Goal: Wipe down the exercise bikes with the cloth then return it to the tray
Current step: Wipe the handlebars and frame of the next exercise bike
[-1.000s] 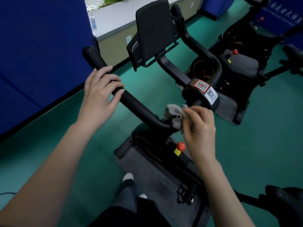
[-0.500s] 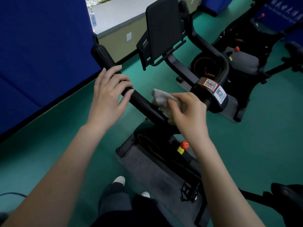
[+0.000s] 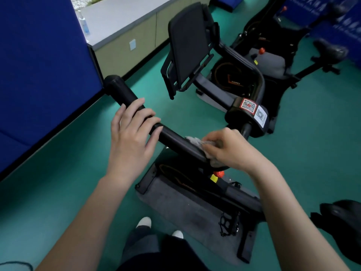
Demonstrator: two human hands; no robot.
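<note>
While the left hand (image 3: 130, 133) lies over the black padded handlebar (image 3: 172, 138) of the near exercise bike, fingers draped across the grip and not fully clenched, the right hand (image 3: 231, 148) presses a crumpled grey cloth (image 3: 197, 142) against the same bar, close to the junction with the round black stem clamp bearing two QR stickers (image 3: 251, 112). That hand is closed around the cloth, which bunches under the fingers and wraps partly beneath the bar. To do this step well, the cloth likely needs to circle the whole tube, not just its top, so a twisting stroke along the grip toward the left hand would serve better than dabbing. The steadying hand will have to lift away for that covered patch to be reached. A second black exercise bike (image 3: 273, 61) stands beyond, apparently unwiped, and no tray is visible, so much of the task probably remains.
</note>
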